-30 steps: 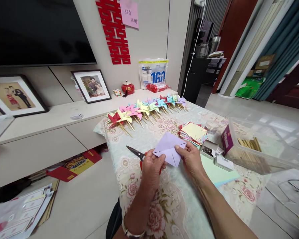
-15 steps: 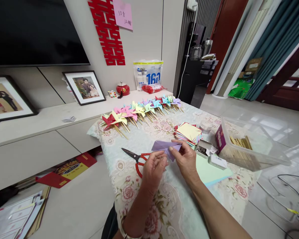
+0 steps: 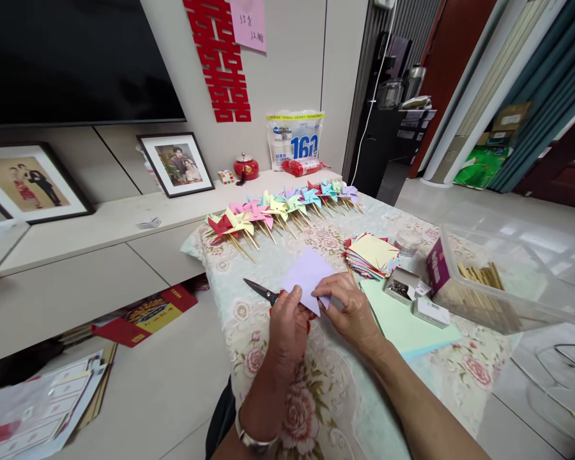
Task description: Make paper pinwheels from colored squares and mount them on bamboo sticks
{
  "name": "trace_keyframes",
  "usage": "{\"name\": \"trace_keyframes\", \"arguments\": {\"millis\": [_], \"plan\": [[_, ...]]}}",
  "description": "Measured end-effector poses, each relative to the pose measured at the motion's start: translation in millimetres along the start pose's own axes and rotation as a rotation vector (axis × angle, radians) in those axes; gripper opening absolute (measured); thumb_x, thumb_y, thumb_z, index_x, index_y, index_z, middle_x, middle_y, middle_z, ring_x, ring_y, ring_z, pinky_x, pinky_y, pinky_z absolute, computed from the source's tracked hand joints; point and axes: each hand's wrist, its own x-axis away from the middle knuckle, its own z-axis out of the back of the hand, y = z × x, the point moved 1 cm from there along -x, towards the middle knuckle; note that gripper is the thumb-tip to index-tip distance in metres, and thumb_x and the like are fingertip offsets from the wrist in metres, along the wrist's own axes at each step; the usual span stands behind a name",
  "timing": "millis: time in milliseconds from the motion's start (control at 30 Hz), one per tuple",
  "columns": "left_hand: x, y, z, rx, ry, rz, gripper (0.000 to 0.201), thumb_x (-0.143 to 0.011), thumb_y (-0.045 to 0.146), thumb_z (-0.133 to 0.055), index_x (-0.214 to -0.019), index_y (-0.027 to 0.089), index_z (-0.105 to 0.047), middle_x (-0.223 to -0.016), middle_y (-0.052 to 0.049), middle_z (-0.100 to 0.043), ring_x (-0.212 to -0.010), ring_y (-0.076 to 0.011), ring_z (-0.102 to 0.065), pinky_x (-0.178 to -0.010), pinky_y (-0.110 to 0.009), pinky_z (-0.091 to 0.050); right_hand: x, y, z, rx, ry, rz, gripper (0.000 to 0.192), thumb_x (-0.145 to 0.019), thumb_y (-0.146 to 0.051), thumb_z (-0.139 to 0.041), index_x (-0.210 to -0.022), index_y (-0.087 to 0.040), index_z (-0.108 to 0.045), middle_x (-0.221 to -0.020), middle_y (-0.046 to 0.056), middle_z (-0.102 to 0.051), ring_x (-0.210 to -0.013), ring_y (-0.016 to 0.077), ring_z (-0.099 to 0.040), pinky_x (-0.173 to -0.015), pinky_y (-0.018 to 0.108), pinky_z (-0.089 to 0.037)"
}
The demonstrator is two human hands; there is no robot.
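Note:
A square of purple paper (image 3: 309,271) is held up between both hands over the floral tablecloth (image 3: 249,322). My left hand (image 3: 287,326) pinches its lower left edge with the thumb on top. At the lower right, my right hand (image 3: 349,310) grips the paper between thumb and fingers, near what looks like a cut corner. Scissors (image 3: 263,291) with red handles lie partly under my left hand, blades pointing left. Behind the hands, several paper pinwheels (image 3: 239,222) on sticks lie in a row.
A stack of coloured paper squares (image 3: 371,252), a small box of metal pins (image 3: 400,287), a white box (image 3: 431,312) and green paper sheets (image 3: 397,319) lie to the right. Beyond them stands a clear plastic bin (image 3: 508,306) with wooden sticks (image 3: 482,275). Picture frames (image 3: 176,165) line the cabinet.
The purple paper has turned from a tilted, folded-looking view to face up flat. My left hand has closed on its edge, and my right hand has shifted to its lower corner. The view has swung slightly left.

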Motion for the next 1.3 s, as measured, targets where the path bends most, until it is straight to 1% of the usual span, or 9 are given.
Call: {"name": "trace_keyframes", "arguments": {"millis": [267,433,567,667,767,900,1000,1133,1300], "plan": [[-1,4,-1.4,-0.048,0.036,-0.036,0.015,-0.072,0.03,-0.072,-0.086,0.026,-0.069,-0.095,-0.008,-0.076,-0.103,-0.0271,-0.069,-0.086,-0.036,-0.056,0,0,-1,-0.012,-0.088,0.066,0.041,-0.078,0.003,-0.047,-0.096,-0.024,-0.072,-0.1,0.006,-0.072,-0.1,0.0246,-0.06,-0.091,0.046,-0.048],[-1,4,-0.4,-0.067,0.078,-0.038,0.017,-0.072,0.03,-0.071,-0.089,0.026,-0.069,-0.097,-0.008,-0.076,-0.102,-0.0282,-0.07,-0.08,-0.037,-0.057,0,1,2,-0.054,-0.114,0.072,0.048,-0.077,0.003,-0.044,-0.101,-0.026,-0.073,-0.1,0.005,-0.074,-0.101,0.0245,-0.06,-0.093,0.046,-0.049],[-3,2,2.6,-0.061,0.101,-0.024,0.019,-0.071,0.031,-0.072,-0.09,0.026,-0.07,-0.098,-0.008,-0.076,-0.101,-0.0283,-0.071,-0.079,-0.037,-0.058,-2,-2,4,-0.059,-0.137,0.043,0.042,-0.085,-0.002,-0.045,-0.105,-0.026,-0.073,-0.099,0.005,-0.075,-0.102,0.0248,-0.06,-0.094,0.045,-0.048],[-4,-1,5.1,-0.033,0.093,-0.009,0.019,-0.071,0.029,-0.074,-0.089,0.025,-0.071,-0.1,-0.007,-0.076,-0.1,-0.0267,-0.071,-0.079,-0.035,-0.058,-2,-4,4,-0.052,-0.126,-0.001,0.027,-0.093,-0.012,-0.053,-0.105,-0.025,-0.073,-0.097,0.006,-0.075,-0.098,0.0246,-0.062,-0.092,0.043,-0.048],[-4,-3,5.9,0.009,0.069,0.015,0.02,-0.071,0.027,-0.075,-0.09,0.024,-0.072,-0.101,-0.007,-0.077,-0.099,-0.0249,-0.071,-0.08,-0.034,-0.058,-1,-2,1,-0.038,-0.089,-0.004,0.017,-0.092,-0.016,-0.062,-0.103,-0.025,-0.073,-0.094,0.005,-0.075,-0.093,0.024,-0.064,-0.09,0.043,-0.047],[-4,-1,4.6,0.008,0.072,0.058,0.019,-0.07,0.027,-0.075,-0.087,0.024,-0.069,-0.101,-0.008,-0.077,-0.101,-0.0266,-0.071,-0.079,-0.036,-0.059,1,3,-2,-0.01,-0.077,0.012,0.021,-0.09,-0.011,-0.062,-0.102,-0.026,-0.072,-0.092,0.005,-0.075,-0.091,0.0237,-0.064,-0.087,0.043,-0.047],[-4,0,3.9,0.032,0.087,0.07,0.017,-0.068,0.026,-0.075,-0.082,0.025,-0.067,-0.1,-0.007,-0.077,-0.106,-0.0261,-0.07,-0.084,-0.036,-0.058,2,6,-3,0.013,-0.082,0.016,0.025,-0.089,-0.009,-0.06,-0.102,-0.026,-0.073,-0.094,0.005,-0.074,-0.094,0.0244,-0.063,-0.088,0.043,-0.048],[-6,0,5.6,0.08,0.105,0.086,0.018,-0.065,0.024,-0.077,-0.08,0.023,-0.066,-0.096,-0.005,-0.077,-0.105,-0.025,-0.07,-0.091,-0.037,-0.057,3,6,-4,0.034,-0.081,0.012,0.029,-0.086,-0.005,-0.059,-0.102,-0.025,-0.073,-0.101,0.008,-0.071,-0.101,0.0261,-0.059,-0.091,0.045,-0.048],[-9,-2,9.4,0.117,0.093,0.108,0.021,-0.065,0.022,-0.079,-0.081,0.022,-0.066,-0.094,-0.005,-0.077,-0.104,-0.0234,-0.071,-0.094,-0.035,-0.056,4,5,-4,0.046,-0.13,0.006,0.035,-0.083,0.0,-0.057,-0.104,-0.025,-0.072,-0.111,0.009,-0.066,-0.107,0.0269,-0.056,-0.093,0.047,-0.048]]}}
